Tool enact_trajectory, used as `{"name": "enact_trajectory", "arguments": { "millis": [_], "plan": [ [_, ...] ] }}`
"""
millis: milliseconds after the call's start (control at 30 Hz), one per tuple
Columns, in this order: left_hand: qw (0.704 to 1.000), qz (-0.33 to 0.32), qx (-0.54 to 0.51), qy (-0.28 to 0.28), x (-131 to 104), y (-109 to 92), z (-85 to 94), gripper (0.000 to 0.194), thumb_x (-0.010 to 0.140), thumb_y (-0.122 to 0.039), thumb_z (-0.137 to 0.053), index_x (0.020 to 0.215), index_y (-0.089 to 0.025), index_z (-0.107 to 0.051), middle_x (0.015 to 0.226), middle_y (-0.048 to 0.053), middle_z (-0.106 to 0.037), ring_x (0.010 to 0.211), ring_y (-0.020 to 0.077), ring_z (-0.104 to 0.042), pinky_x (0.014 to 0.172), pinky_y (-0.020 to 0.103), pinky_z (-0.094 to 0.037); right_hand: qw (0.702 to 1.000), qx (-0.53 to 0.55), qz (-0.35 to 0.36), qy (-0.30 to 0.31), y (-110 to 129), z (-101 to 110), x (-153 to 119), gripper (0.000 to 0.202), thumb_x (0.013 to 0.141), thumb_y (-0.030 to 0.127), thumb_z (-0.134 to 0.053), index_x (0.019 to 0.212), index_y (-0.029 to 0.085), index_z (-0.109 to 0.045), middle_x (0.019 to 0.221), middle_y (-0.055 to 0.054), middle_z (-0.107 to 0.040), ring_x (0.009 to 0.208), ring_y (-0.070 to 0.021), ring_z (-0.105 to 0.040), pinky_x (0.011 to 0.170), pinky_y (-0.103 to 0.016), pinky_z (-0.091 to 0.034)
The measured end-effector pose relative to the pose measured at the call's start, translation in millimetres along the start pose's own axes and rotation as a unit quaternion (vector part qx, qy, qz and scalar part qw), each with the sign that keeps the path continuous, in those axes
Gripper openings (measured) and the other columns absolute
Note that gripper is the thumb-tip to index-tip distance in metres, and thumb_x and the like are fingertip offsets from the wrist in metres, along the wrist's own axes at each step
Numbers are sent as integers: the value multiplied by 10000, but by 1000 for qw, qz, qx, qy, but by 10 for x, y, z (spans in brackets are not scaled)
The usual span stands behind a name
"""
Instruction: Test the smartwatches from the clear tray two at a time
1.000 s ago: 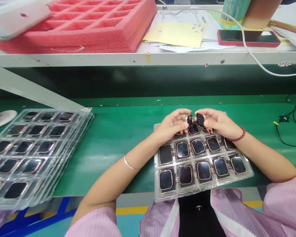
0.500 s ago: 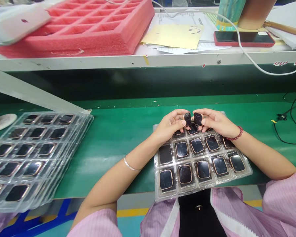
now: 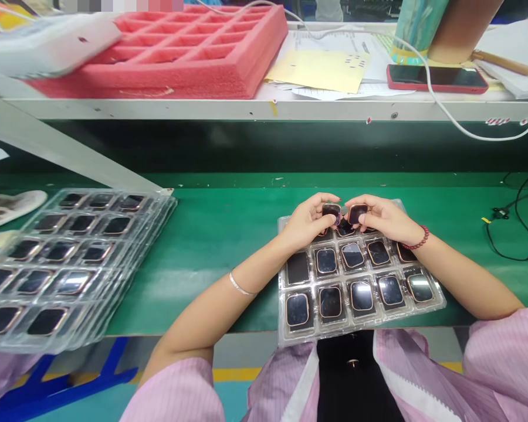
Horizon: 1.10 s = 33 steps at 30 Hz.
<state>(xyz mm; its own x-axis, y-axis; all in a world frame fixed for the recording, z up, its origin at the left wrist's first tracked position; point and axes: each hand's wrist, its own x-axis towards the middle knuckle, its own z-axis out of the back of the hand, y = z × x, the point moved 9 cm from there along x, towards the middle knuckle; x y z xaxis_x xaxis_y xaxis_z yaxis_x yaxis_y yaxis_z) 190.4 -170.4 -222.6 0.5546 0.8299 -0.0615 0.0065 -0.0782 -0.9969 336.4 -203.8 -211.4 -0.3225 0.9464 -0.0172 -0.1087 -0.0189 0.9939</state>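
Each of my hands pinches a smartwatch case with a dark screen and a gold-coloured rim. My left hand (image 3: 310, 221) is closed on the left watch case (image 3: 332, 211), thumb across its face. Close beside it, my right hand (image 3: 382, 218) grips the right watch case (image 3: 355, 214) the same way. Both are held above the far row of a clear plastic tray (image 3: 305, 339). More watch cases, such as one in the near row (image 3: 361, 295), lie face up in its pockets. One pocket at the left (image 3: 298, 267) shows only a dark bottom. My hands partly hide the far row.
A stack of clear trays (image 3: 158, 217) with more watch cases stands at the left. Above the green bench (image 3: 220, 234) runs a shelf (image 3: 308, 109) bearing a red foam tray (image 3: 242, 70), papers (image 3: 321, 67) and a phone (image 3: 437, 79). A black cable (image 3: 517, 202) lies at the right.
The left watch case has turned so that more of its screen faces me. The right one has shifted and tilted slightly in my fingers. The whole view has moved a little.
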Motion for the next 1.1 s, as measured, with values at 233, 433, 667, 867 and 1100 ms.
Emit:
{"name": "enact_trajectory", "arguments": {
  "millis": [233,433,667,867,1100],
  "plan": [
    [965,-44,249,-73,-717,-196,350,152,879,-337,-663,933,-200,-698,828,27,-750,697,164,-655,665,294,-493,932,-284,68,-215,166,783,-430,78,914,279,-640,870,232,-685,999,-92,-772,1041,-291,-689,1025,-571,-518],
    [878,-111,456,-95,-1080,-202,319,200,954,-299,-545,935,-209,-723,990,76,-764,968,252,-666,890,408,-512,851,-472,72,-218,65,814,-657,266,877,274,-660,1115,183,-734,1449,-196,-595,1415,-431,-461,1135,-704,-396],
    [826,-134,548,-9,-822,-183,-84,193,870,-331,-742,961,-161,-730,1491,206,-588,1424,437,-474,1138,634,-397,830,-529,178,14,297,-357,-556,120,927,275,-689,939,183,-766,1433,-180,-636,1400,-429,-486,1165,-674,-406],
    [880,-150,448,43,-837,-159,-246,206,813,-263,-781,867,-183,-599,1466,191,-627,1497,418,-432,1196,654,-359,824,-549,118,71,181,-475,-507,225,851,288,-789,1007,144,-717,1530,-235,-545,1495,-463,-391,1190,-684,-378],
    [994,-74,64,-43,-552,-279,-72,134,871,-225,-688,964,-163,-613,838,18,-726,614,105,-647,610,235,-517,897,-406,159,69,400,-482,-506,139,853,187,-719,845,204,-582,1390,-180,-663,1398,-405,-533,1137,-653,-445]
  ]
}}
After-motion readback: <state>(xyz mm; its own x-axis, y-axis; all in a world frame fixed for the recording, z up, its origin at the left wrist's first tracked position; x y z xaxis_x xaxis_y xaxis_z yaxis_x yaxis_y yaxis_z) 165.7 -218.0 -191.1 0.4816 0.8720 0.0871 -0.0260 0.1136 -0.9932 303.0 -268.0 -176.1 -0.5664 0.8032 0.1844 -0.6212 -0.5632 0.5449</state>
